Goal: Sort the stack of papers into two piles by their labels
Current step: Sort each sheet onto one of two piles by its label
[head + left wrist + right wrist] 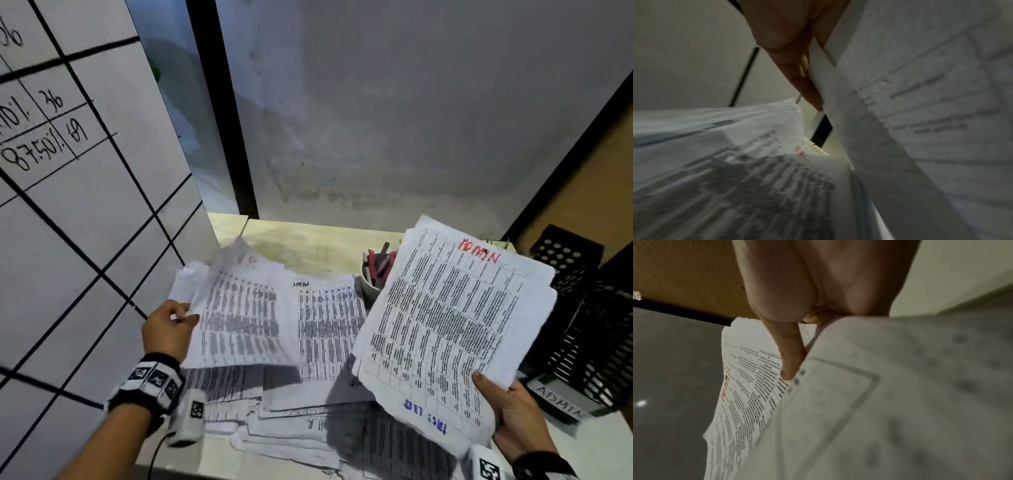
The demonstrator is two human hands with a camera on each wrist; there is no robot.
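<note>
- Left hand (169, 329) pinches the near-left edge of one sheet (243, 308), lifted and blurred above the left side of the table; a faint red label shows at its top, too smeared to read.
- Under it, loose papers (308, 411) lie spread across the table (308, 240), one flat sheet (329, 318) marked in black at its top.
- Right hand (513, 414) grips the remaining stack (445, 318) by its near corner, thumb on top, tilted up off the table; the top page reads ADMIN in red.
- Step in hand, by my reading: dealing a sheet from the stack to its pile. Next call: read that red label, lay the sheet flat on the matching pile, then peel off the ADMIN page.
- A cup of pens (375, 270) stands just behind the stack; black trays (582, 325) sit at the right, the lower one tagged ADMIN.
- Trouble: the piles overlap, so they could easily mix.
</note>
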